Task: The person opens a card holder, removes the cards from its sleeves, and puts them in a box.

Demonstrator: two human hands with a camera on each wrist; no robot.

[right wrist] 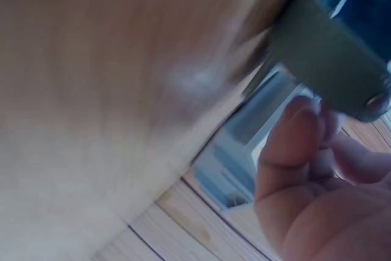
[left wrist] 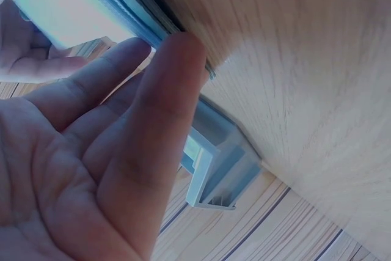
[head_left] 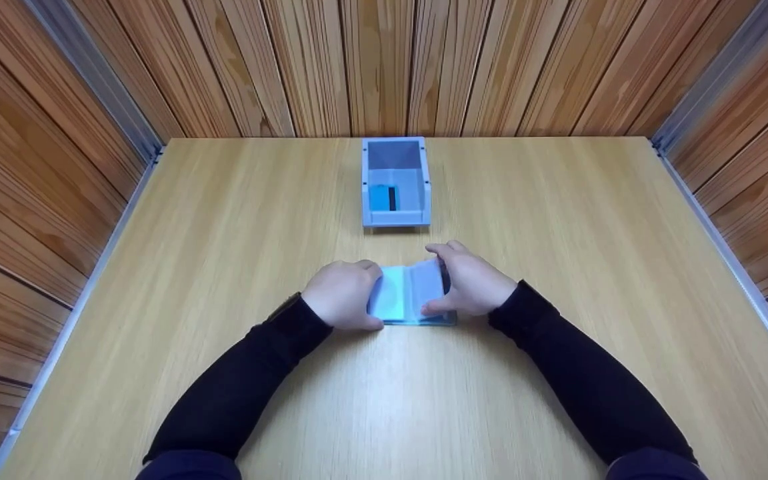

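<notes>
A small card holder [head_left: 394, 293] lies spread open on the table between the hands, with pale blue, plastic-looking leaves inside. My left hand [head_left: 344, 293] grips its left side, thumb at the near corner and fingers toward the far edge. In the left wrist view, the thumb and fingertips meet the layered edge. My right hand [head_left: 474, 280] holds the right half, its thumb over the raised leaf [head_left: 426, 283] and its fingers spread at the far edge. The right wrist view shows a dark green strap [right wrist: 330, 53] with a metal snap right above the fingertips.
A grey-blue plastic bin [head_left: 396, 219] stands beyond the hands at the back middle of the table [head_left: 224, 220]. Inside it lies a blue card [head_left: 379, 198] with a black stripe. Wood-panelled walls [head_left: 384, 67] rise behind and at both sides.
</notes>
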